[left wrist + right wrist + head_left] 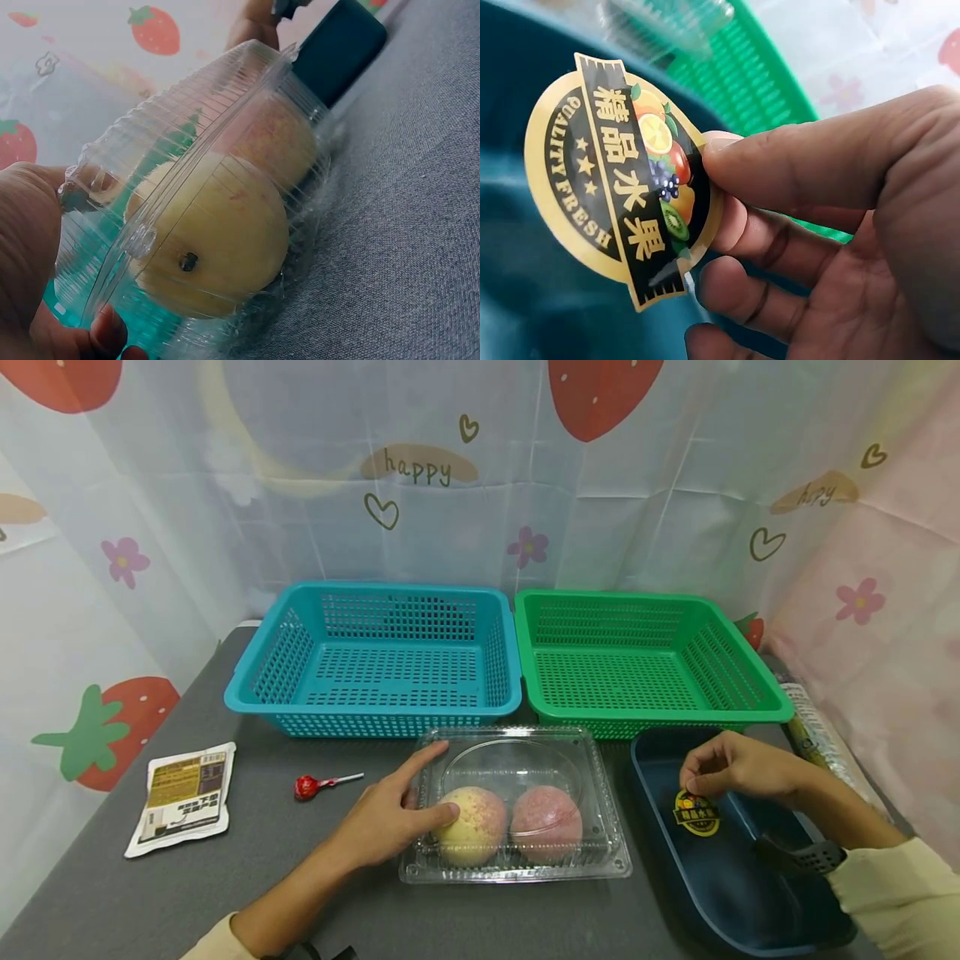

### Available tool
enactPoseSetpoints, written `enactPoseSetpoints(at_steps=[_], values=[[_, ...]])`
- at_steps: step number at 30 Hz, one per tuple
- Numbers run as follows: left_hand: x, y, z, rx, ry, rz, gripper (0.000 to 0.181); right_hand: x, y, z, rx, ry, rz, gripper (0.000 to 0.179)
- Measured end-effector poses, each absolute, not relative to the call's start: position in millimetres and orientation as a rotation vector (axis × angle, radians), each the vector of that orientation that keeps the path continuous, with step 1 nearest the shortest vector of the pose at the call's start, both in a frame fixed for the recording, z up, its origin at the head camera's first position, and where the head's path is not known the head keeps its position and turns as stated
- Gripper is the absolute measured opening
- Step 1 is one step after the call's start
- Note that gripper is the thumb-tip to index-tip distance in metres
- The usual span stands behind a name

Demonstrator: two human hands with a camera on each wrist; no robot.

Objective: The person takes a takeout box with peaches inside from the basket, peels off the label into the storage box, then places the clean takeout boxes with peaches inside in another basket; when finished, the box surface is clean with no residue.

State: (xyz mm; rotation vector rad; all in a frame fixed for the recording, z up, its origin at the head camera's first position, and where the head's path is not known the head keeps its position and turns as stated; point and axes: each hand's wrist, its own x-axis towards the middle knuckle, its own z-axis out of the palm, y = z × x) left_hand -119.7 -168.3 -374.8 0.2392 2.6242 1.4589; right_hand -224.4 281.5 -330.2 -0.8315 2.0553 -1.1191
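Note:
A clear plastic fruit box (491, 806), lid down, lies on the grey table with two apples inside, one yellowish (471, 827) and one pinkish (547, 824). My left hand (393, 814) grips the box at its left side, thumb over the lid and index finger along the far left edge. The left wrist view shows the yellowish apple (214, 232) through the ribbed wall. Over the dark blue tray (780, 902), my right hand (738, 766) pinches a black and gold fruit sticker (697, 814) between thumb and finger. The sticker (615, 184) faces the right wrist camera, its fruit pictures and lettering showing.
Behind the box stand a blue basket (390, 722) and a green basket (660, 717), side by side. To the left lie a red lollipop (307, 787) and a white and brown packet (183, 797). A long printed package (828, 739) lies along the right edge, beside the curtain.

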Motion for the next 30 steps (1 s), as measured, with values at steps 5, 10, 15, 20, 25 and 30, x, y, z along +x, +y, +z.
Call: enactPoseSetpoints(at_steps=[5,10,15,20,25,30], values=[[-119.4,-168.8,-375.5,0.238,2.615,1.463,0.074,-223.1,285.6,-342.2,-0.773,2.061,-1.099,0.013],[-119.4,-169.5,-376.1,0.245,2.61,1.467,0.074,-221.6,287.1,-349.6,-0.769,2.065,-1.083,0.014],[-119.8,-169.8,-376.4,0.251,2.616,1.461,0.074,-221.8,287.8,-359.3,-0.805,2.118,-1.03,0.015],[-120.0,-169.9,-376.2,0.252,2.618,1.462,0.074,-221.1,286.9,-367.6,-0.906,2.203,-0.982,0.013],[-119.8,-169.5,-375.3,0.244,2.613,1.47,0.074,-218.0,284.9,-371.5,-0.953,2.275,-0.976,0.011],[-119.9,-169.4,-375.1,0.24,2.614,1.472,0.074,-213.6,284.1,-373.2,-0.956,2.451,-0.857,0.011]])
